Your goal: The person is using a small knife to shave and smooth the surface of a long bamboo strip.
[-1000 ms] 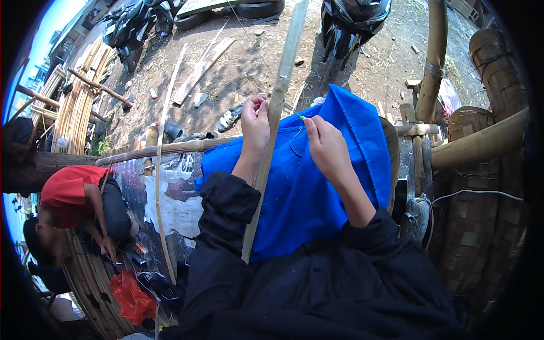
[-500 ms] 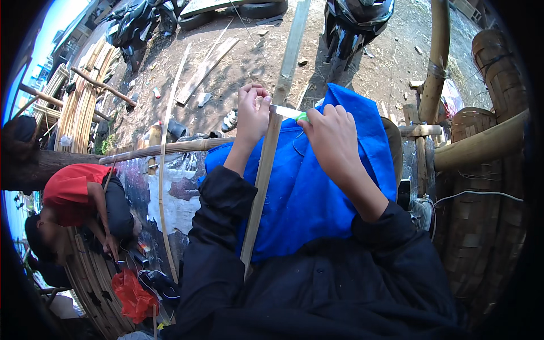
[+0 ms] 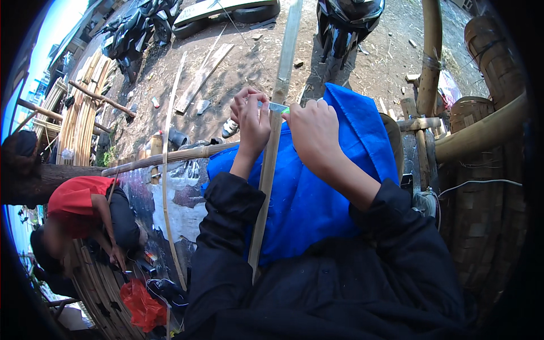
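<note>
In the head view, the person's right hand (image 3: pixel 317 127) is closed around a green-handled knife (image 3: pixel 277 106), whose blade crosses the bamboo strip (image 3: pixel 267 184) above the blue cloth (image 3: pixel 309 209). The left hand (image 3: pixel 253 123) has bent fingers at the blade's tip — whether they grip it, one cannot tell. At lower left, a red plastic bag (image 3: pixel 141 307) sits near a co-worker (image 3: pixel 79 195) — its content is hidden.

The blade (image 3: pixel 277 106) lies across the strip (image 3: pixel 268 164), over the cloth (image 3: pixel 309 209).
</note>
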### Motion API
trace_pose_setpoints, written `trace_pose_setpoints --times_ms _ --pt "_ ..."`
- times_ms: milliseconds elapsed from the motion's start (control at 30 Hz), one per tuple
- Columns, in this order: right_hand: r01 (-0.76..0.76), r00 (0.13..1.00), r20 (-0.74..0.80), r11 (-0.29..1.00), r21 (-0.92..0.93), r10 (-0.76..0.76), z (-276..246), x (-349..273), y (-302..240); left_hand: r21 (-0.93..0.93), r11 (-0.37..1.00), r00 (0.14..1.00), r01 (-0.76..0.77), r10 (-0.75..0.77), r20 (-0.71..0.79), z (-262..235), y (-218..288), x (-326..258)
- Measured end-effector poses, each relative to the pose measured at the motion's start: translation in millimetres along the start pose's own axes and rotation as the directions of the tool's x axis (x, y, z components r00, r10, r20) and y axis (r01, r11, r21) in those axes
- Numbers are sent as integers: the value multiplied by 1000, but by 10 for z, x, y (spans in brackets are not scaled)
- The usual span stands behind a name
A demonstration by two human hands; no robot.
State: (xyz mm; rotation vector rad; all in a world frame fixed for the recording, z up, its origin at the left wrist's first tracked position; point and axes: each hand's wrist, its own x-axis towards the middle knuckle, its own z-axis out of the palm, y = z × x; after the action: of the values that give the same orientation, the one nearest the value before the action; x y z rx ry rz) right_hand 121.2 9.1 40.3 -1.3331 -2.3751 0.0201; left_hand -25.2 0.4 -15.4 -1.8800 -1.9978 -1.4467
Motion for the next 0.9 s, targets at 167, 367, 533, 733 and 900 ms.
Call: trace_pose_setpoints --times_ms 167,367,533,733,900 --pt "-34 996 83 999 -29 37 -111 8 -32 -26 999 1000 -20 20 -3 -35 -23 22" --pt "23 999 -29 1000 -1 -23 102 107 37 -58 998 1000 -18 18 8 -8 8 44" --pt "0 1000 -17 999 -47 -1 -31 45 5 -45 998 999 33 -33 7 -60 -64 14" --pt "77 977 -189 990 -121 -99 241 246 87 -119 992 998 -33 39 50 -28 70 16" --pt "59 965 -255 998 -6 -58 157 363 355 -181 983 999 26 -32 -31 -143 24 127"
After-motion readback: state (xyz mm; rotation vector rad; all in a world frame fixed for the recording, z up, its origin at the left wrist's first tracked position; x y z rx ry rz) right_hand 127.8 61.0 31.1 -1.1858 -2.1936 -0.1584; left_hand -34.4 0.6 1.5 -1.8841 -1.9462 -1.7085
